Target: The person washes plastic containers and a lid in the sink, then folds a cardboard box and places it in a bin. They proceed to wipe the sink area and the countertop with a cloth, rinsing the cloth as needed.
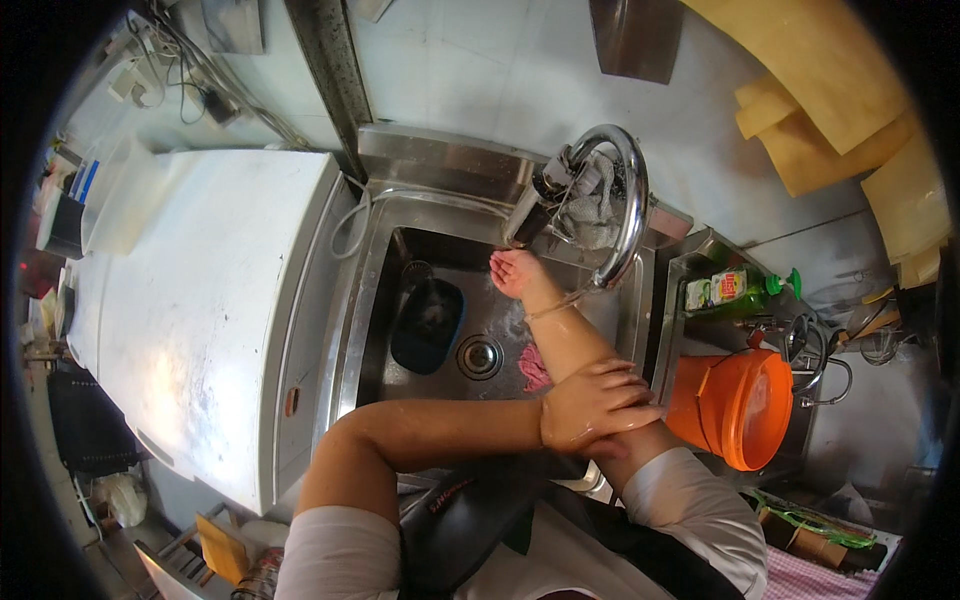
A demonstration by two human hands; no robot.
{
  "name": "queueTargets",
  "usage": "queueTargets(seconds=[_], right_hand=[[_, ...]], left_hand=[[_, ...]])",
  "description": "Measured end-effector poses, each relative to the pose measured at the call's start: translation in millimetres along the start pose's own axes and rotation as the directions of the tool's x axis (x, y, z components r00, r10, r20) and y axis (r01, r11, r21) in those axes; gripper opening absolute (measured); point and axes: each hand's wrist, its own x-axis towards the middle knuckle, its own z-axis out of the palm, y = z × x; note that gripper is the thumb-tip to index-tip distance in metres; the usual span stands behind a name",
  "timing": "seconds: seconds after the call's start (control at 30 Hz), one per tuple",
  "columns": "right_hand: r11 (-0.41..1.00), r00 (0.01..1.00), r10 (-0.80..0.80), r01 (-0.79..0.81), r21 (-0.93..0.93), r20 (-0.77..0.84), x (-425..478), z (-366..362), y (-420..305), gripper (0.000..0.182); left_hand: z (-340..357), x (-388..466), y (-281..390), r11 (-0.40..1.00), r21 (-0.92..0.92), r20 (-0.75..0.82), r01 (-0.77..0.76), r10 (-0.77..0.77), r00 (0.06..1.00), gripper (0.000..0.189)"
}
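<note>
Water runs from the curved chrome faucet [634, 210] onto my bare right forearm, which reaches over the stainless steel sink [495, 420]. My right hand [515, 273] is palm up near the sink's back wall, fingers slightly curled, holding nothing. Across my body, my left hand [596, 409] is wrapped around the right forearm near the elbow; its skin looks wet. Below the hands, the basin contains a dark oval plastic tub [427, 326], a round drain [479, 357] and a pink cloth [534, 369], partly hidden by my forearm.
A white appliance's top [202, 300] borders the sink on the left. To the right are a green dish soap bottle [731, 289] and an orange bucket [731, 409]. A mesh cloth [592, 210] hangs behind the faucet; yellowish sheets [817, 75] cover part of the wall.
</note>
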Motion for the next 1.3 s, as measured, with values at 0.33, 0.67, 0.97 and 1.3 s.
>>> queueTargets(seconds=[0.33,0.67,0.97,1.3], right_hand=[[0.849,0.988,0.137,-0.151,0.507,0.065,-37.9,28.5,-5.6,0.014],[0.936,0.953,0.104,-0.191,0.297,0.284,-56.7,-5.3,17.4,0.009],[0.101,0.935,-0.23,0.298,-0.949,0.269,-143.1,-36.5,-2.4,0.017],[0.346,0.794,-0.497,0.55,-0.76,0.349,-99.4,-36.8,-47.9,0.028]], left_hand=[[-0.2,-48.5,-78.9,0.842,0.455,-0.026,-0.29,0.338,0.941,0.038],[-18.0,-61.1,-124.4,0.86,0.477,0.116,-0.179,0.141,0.983,0.043],[-11.8,-77.3,-126.1,0.781,0.325,0.044,0.533,-0.575,0.817,0.051],[-34.5,-69.6,-86.6,0.277,-0.498,0.101,0.821,-0.922,0.373,0.016]])
